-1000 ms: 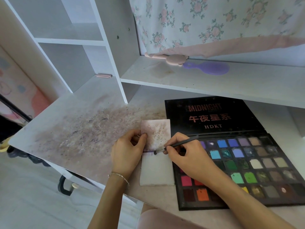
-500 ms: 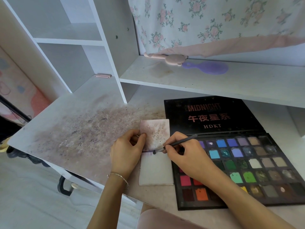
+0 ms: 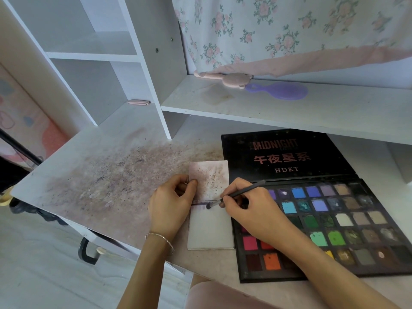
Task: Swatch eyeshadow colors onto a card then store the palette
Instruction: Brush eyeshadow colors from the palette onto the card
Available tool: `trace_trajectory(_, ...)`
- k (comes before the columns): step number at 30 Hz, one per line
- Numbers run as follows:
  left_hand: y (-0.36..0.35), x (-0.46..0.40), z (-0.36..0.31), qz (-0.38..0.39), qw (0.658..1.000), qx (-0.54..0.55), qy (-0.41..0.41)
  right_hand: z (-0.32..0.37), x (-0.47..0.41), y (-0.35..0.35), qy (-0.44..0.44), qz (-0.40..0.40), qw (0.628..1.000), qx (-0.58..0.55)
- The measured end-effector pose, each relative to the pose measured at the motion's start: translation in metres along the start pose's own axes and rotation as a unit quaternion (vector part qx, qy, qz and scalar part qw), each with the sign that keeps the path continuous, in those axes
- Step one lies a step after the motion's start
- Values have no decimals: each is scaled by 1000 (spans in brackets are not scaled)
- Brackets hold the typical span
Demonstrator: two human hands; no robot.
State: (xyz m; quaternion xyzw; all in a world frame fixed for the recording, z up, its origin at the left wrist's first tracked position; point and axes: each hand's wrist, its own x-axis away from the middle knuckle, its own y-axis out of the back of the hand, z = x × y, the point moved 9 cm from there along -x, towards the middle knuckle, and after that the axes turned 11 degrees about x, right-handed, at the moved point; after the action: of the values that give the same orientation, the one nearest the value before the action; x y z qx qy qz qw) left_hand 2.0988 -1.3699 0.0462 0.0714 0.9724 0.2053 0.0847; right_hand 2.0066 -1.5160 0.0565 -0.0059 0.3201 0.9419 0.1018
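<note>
Right on the one card [image 3: 209, 228], lying flat on the table [image 3: 107, 188] just left of the palette, the brush [image 3: 236, 194] tip sits touching its middle, on a faint purple streak beside a dark line across the card. Above that line the card is speckled and stained pinkish; below it, pale and clean. The right hand [image 3: 252, 210] pinches the single dark-handled brush between thumb and curled fingers, handle slanting up and to the right over the palette's top row. The left hand [image 3: 171, 206] rests on the card's left edge, thumb pressing down on the stained half, fingers curled loosely beside it; one thin bracelet [image 3: 159, 238] circles that wrist.

One eyeshadow palette [image 3: 347, 228] lies open on the table, its black lid [image 3: 283, 157] folded flat behind it, printed MIDNIGHT and HDKT. Pans run in rows: blues and purples at the top, greens midway, reds and orange toward the near left corner, browns and greys on the right. The right forearm crosses over several pans, so a full count can't be made.

Powder smudges spread across the table left of the card. On the shelf [image 3: 289, 110] above lie two items, touching: one pink hand mirror [image 3: 231, 79] and one purple hairbrush [image 3: 281, 91]. A floral cloth [image 3: 289, 30] hangs behind them.
</note>
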Motion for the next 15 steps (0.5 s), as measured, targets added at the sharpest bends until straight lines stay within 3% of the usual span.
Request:
trace_trajectory(11, 0, 0, 1, -1, 1000, -2, 3, 3, 0, 4, 11, -26, 1000, -5)
trace_trajectory(15, 0, 0, 1, 1, 1000, 1, 6, 1, 1, 17, -1, -73, 993, -91)
